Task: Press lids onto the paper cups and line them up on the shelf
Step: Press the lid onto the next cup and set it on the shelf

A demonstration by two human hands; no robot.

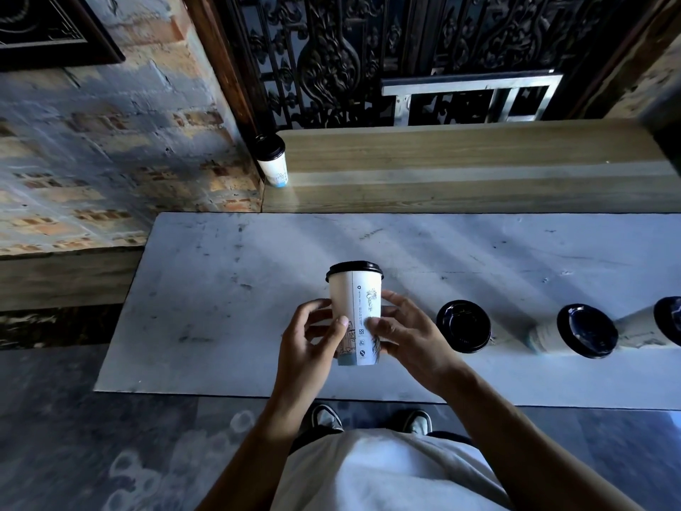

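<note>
A white paper cup [354, 304] with a black lid [354, 270] on top stands upright above the white table [221, 289], held between both hands. My left hand [313, 341] grips its lower left side with thumb and curled fingers. My right hand [401, 333] grips its lower right side. One lidded cup [273, 160] stands at the far left end of the wooden shelf [460, 167]. Three more lidded cups [463, 328] [586, 330] [669, 320] stand in a row on the table to the right.
A brick wall [110, 160] rises left of the shelf. Dark carved metalwork [368, 57] and a metal frame [468, 94] stand behind it. My shoes [372, 418] are at the table's near edge on a dark floor.
</note>
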